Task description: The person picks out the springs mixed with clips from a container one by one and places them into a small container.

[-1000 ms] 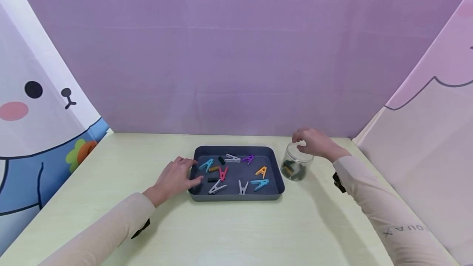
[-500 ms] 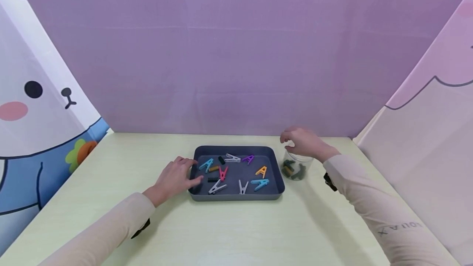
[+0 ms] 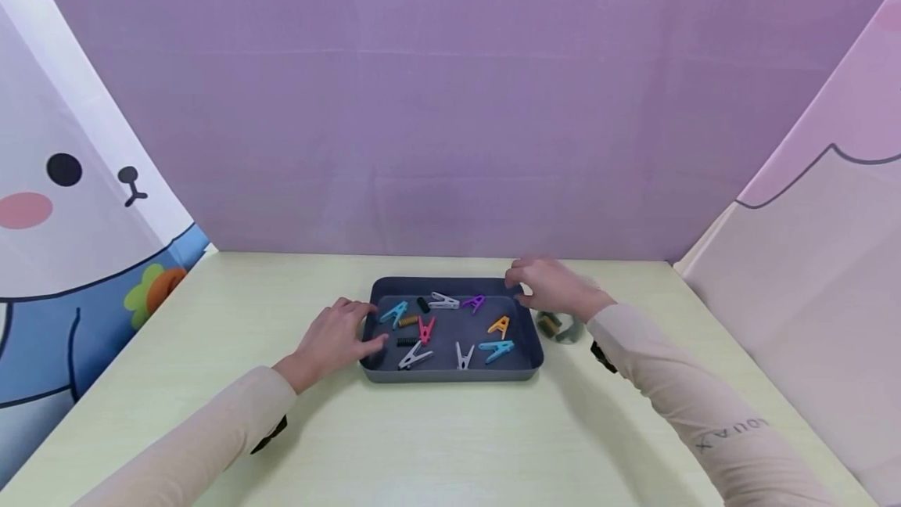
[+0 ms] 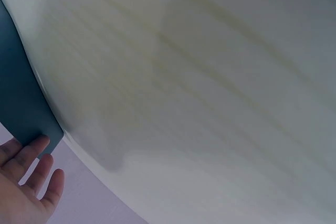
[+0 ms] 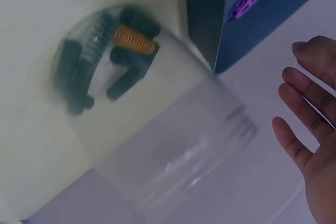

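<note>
My left hand (image 3: 334, 339) rests at the left edge of the dark grey tray (image 3: 450, 376), its fingers against the outer wall in the left wrist view and its thumb over the rim. The tray holds several plastic clothes pegs, among them a red peg (image 3: 425, 329), an orange peg (image 3: 499, 326) and a purple peg (image 3: 473, 303). Several coil springs lie among them, such as a yellow spring (image 3: 407, 321). Above the tray's back right corner hovers my right hand (image 3: 552, 288), fingers loosely bent and nothing between them.
Right of the tray stands a clear jar (image 5: 173, 145), partly hidden behind my right hand and forearm in the head view. Several dark green springs and an orange spring (image 5: 135, 39) lie at its bottom. A purple wall (image 3: 450, 100) borders the pale table (image 3: 450, 444) at the back.
My right hand has moved left from over the jar's mouth to the tray's back right corner. The left hand and the tray's contents have stayed in place.
</note>
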A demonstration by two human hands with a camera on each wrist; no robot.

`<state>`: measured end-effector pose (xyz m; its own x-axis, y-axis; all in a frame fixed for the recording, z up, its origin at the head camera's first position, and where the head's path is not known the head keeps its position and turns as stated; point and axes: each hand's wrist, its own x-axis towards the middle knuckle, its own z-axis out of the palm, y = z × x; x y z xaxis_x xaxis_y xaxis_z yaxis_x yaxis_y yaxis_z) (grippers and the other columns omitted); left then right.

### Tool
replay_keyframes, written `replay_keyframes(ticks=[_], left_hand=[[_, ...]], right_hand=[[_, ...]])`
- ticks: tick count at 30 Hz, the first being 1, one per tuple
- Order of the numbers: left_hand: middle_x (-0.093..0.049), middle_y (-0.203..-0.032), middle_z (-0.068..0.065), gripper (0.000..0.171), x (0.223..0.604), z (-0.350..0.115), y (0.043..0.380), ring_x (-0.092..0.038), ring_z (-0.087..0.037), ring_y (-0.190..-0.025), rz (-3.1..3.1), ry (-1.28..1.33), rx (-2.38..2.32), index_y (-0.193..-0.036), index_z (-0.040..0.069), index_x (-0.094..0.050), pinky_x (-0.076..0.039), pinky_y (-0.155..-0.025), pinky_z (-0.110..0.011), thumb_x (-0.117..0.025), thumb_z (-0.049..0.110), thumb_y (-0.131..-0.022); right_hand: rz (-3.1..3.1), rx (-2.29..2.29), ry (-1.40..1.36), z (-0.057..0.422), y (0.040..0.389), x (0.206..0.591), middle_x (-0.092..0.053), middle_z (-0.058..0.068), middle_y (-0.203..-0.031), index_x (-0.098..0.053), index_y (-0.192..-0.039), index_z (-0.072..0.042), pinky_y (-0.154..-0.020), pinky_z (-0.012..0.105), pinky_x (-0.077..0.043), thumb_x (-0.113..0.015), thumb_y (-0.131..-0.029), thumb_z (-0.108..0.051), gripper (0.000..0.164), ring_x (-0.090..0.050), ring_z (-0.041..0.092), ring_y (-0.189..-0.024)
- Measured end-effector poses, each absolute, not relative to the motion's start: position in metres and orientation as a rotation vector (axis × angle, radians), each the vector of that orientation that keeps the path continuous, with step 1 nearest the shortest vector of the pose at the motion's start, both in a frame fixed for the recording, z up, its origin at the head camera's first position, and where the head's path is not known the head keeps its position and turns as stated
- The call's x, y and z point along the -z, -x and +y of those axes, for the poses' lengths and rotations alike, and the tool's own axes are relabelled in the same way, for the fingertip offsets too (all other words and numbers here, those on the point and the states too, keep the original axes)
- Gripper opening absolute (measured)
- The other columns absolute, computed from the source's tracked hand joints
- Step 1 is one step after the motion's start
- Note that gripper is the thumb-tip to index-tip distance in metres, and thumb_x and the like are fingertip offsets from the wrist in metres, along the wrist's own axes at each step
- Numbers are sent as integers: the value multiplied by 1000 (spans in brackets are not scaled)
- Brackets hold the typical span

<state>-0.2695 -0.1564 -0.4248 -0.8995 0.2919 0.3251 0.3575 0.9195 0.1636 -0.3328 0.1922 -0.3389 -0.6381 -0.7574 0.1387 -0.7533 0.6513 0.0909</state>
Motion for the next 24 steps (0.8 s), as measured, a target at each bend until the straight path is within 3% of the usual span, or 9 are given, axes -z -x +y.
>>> replay_keyframes(ticks=[24], left_hand=[[-65, -110, -10, 56, 425, -156, 269, -55, -27, -102, -2768, 477, 335, -113, 8, -62, -48, -82, -44, -64, 51, -77]], right_hand=[[-2694, 150, -1419, 127, 336, 370, -64, -2, -97, -67, -102, -15, -83, 36, -48, -70, -79, -18, 24, -56, 14, -93]])
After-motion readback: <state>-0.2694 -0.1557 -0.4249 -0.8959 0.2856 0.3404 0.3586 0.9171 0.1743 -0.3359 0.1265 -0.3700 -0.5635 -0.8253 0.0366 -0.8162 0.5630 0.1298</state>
